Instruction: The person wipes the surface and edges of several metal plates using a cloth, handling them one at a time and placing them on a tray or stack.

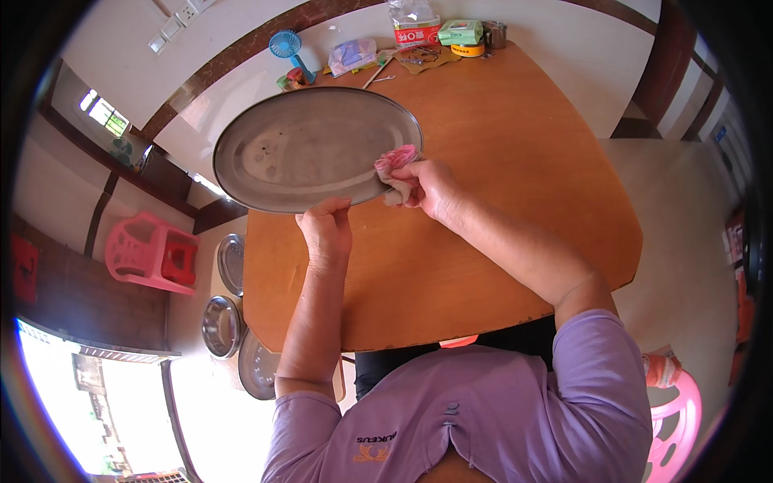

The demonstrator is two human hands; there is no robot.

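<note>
A large oval metal tray (326, 151) is held up over the far left part of the wooden table (495, 181). Dark specks mark the left part of its face. My left hand (327, 228) grips the tray's near rim, thumb on the upper side and the other fingers hidden beneath. My right hand (432, 188) pinches a crumpled pink and whitish cloth (397, 158) against the tray's right rim.
Along the table's far edge are a blue handheld fan (285, 45), a plastic-wrapped pack (353, 55), a green packet (460, 31) and a metal cup (495, 34). Metal basins (221, 326) stand left of the table. Pink plastic chairs (136, 247) are at the left and lower right.
</note>
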